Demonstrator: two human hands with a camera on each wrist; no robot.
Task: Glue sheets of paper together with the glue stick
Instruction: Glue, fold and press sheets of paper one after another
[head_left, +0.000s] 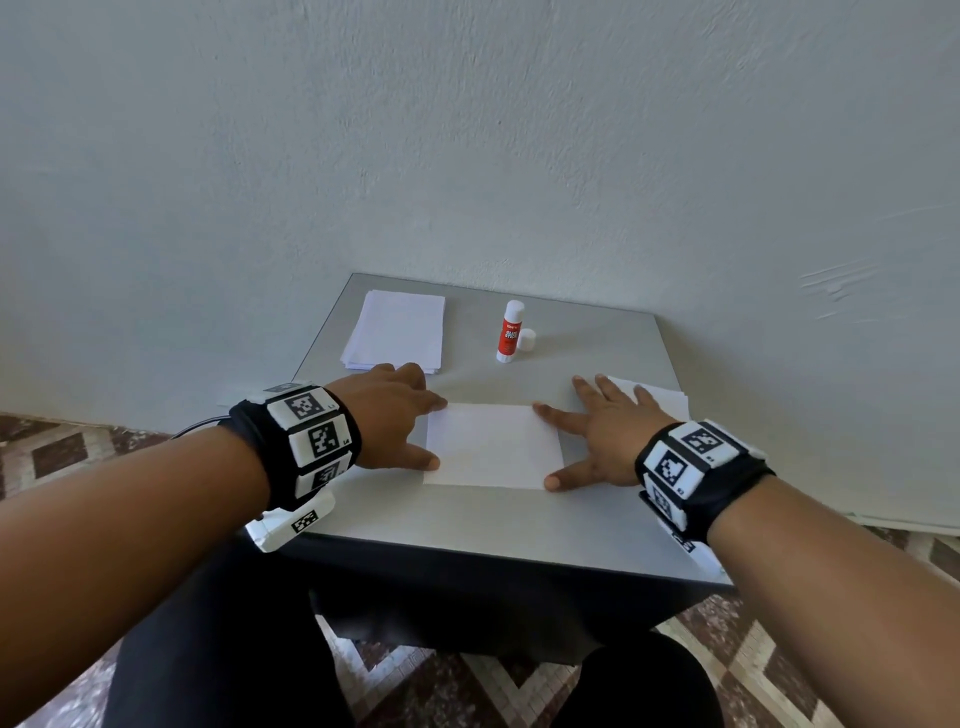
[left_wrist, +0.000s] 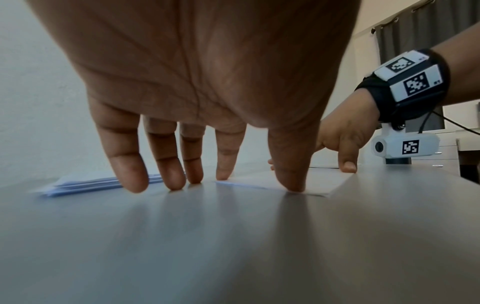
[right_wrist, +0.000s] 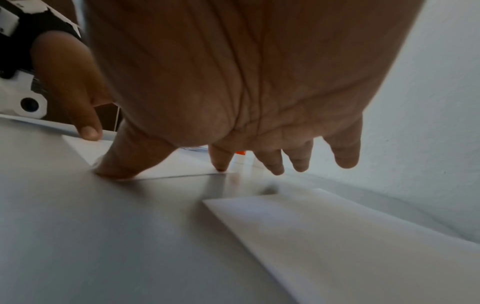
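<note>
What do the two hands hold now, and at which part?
Nothing is gripped. The left hand and right hand press the sheet flat with straight fingertips at its left and right edges.

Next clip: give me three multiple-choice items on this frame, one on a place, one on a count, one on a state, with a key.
1. Where is the glue stick?
A. beyond the sheet under both hands
B. in the left hand
C. on the floor

2. How many hands touch that sheet?
A. none
B. one
C. two

3. The glue stick is:
A. lying flat
B. upright, cap off beside it
C. capped

Key: A, it stands farther back on the table; C, the right hand too has fingertips on it; B, the cap sits beside it.
</note>
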